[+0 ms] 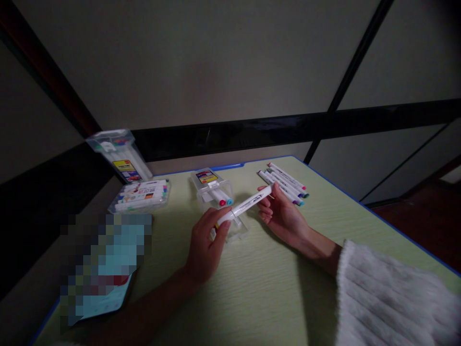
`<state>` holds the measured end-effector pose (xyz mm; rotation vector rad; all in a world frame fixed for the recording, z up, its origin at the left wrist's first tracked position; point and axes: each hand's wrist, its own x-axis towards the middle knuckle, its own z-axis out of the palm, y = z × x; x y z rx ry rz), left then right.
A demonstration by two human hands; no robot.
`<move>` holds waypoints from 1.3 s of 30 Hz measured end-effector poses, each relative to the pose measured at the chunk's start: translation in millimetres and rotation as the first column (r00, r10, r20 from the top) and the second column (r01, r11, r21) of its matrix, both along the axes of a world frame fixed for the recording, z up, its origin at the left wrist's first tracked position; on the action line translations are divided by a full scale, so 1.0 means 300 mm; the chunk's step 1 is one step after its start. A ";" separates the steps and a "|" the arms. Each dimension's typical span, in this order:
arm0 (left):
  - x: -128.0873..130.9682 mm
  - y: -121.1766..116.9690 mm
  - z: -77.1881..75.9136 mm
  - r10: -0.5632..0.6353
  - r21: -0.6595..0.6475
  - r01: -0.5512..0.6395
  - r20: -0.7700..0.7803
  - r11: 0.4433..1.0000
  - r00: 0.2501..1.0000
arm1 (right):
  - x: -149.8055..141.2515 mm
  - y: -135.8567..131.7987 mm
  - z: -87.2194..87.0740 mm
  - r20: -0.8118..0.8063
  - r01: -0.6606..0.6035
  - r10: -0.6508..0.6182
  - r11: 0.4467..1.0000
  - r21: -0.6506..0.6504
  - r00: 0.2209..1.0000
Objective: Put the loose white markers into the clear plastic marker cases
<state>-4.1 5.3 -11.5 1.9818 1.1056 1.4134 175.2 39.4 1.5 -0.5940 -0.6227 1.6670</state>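
Observation:
A white marker pen [250, 203] is held slantwise above the table, one end in each hand. My left hand [208, 242] pinches its lower left end between thumb and fingers. At the upper right end, my right hand [286, 216] closes thumb and fingers on the pen. Behind the pen lies a clear plastic marker case [207, 180], its lid [237, 229] swung open toward me, partly hidden by my left hand. Two markers, one red-ended [222, 202] and one blue-ended [229, 202], stick out of the case. Several loose white markers [286, 182] lie beyond my right hand.
On the far left a clear case of markers [126, 158] stands upright, with another flat marker pack [142, 194] before it. A partly blurred tablet or phone [111, 298] lies at the left. The pale green table [259, 288] has a blue edge and stands against a panelled wall [216, 72].

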 end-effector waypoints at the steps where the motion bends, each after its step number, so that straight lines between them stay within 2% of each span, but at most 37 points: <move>1: -0.001 0.000 0.000 -0.004 0.005 0.004 0.001 1.000 1.000 | 0.000 0.000 -0.001 -0.004 -0.002 0.002 1.000 0.000 1.000; 11: 0.000 0.003 -0.002 0.004 0.068 -0.005 0.016 0.998 1.000 | 0.005 0.003 -0.005 -0.011 -0.033 0.033 0.999 0.001 0.999; 18: 0.004 0.002 0.007 0.034 0.214 -0.027 -0.030 0.977 0.999 | 0.010 0.007 -0.009 -0.012 -0.038 0.038 0.999 0.009 0.999; 23: 0.005 0.002 0.008 0.039 0.248 -0.024 -0.059 0.968 0.997 | 0.010 0.008 -0.008 -0.032 -0.029 0.029 1.000 -0.011 0.999; 39: 0.002 0.004 0.003 0.053 0.063 -0.054 0.020 0.997 0.998 | 0.009 -0.003 0.007 -0.031 -0.027 0.026 1.000 -0.011 0.999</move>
